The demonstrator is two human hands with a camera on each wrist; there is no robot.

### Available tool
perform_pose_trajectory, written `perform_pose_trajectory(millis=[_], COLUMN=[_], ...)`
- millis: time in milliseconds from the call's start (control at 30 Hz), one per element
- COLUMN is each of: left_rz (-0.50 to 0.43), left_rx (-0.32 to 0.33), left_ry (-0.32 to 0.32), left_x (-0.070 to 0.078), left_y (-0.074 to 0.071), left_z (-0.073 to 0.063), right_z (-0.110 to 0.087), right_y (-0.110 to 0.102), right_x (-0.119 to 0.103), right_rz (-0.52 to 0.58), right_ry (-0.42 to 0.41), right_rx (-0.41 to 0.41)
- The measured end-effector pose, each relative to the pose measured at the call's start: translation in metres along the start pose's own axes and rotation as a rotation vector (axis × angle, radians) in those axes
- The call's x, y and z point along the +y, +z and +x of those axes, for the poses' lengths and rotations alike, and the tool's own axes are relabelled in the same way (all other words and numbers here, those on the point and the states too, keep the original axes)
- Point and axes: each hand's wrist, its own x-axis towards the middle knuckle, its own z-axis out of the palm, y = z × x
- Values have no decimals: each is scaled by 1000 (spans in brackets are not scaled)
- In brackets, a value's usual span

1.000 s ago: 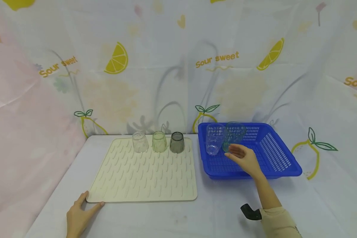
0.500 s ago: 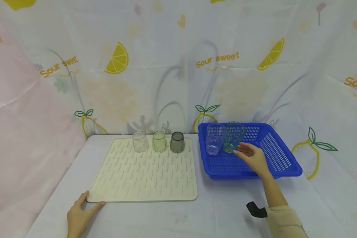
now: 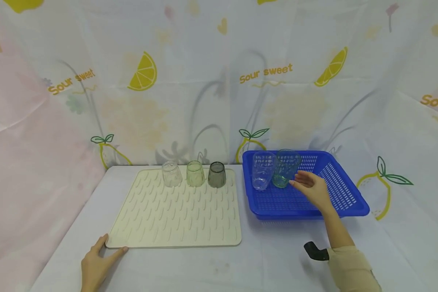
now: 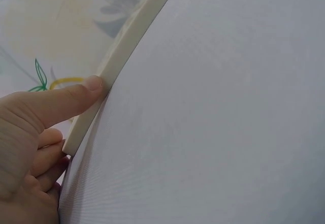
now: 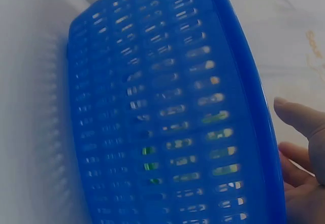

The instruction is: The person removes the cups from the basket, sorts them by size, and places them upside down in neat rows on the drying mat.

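Blue basket (image 3: pixel 284 213) – holds two tall glasses at its back left: clear glass (image 3: pixel 264 171), green glass (image 3: pixel 286 168) to its right. Right hand (image 3: pixel 315 190), over the basket: fingers loose, grasping nothing, just beside the green glass. Left of the basket: ribbed mat (image 3: pixel 179 219), with clear tumbler (image 3: pixel 172 175), pale-green tumbler (image 3: pixel 195 174), smoky tumbler (image 3: pixel 217 175) in a row, the last nearest the basket. Left hand (image 3: pixel 96 265) – at the mat corner farthest from the basket, thumb and fingers spread, touching its edges.

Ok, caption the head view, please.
Right grip near green glass in blue basket; left grip touching cream mat.
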Motion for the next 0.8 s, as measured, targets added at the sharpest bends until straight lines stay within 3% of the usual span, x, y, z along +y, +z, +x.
perform_pose_trajectory(millis=[200,467,800], left_rz=[-16,-41,-36], left_rx=[18,39,58], left_ry=[14,37,34], left_x=[-1,-3,-3], left_y=[1,3,3], left_z=[-1,-2,-1], right_z=[19,37,58], right_y=[-6,-13,-2], right_x=[4,4,20], right_rz=[-71,-129,-126], right_ry=[31,142,159], right_rx=[77,-43,-128])
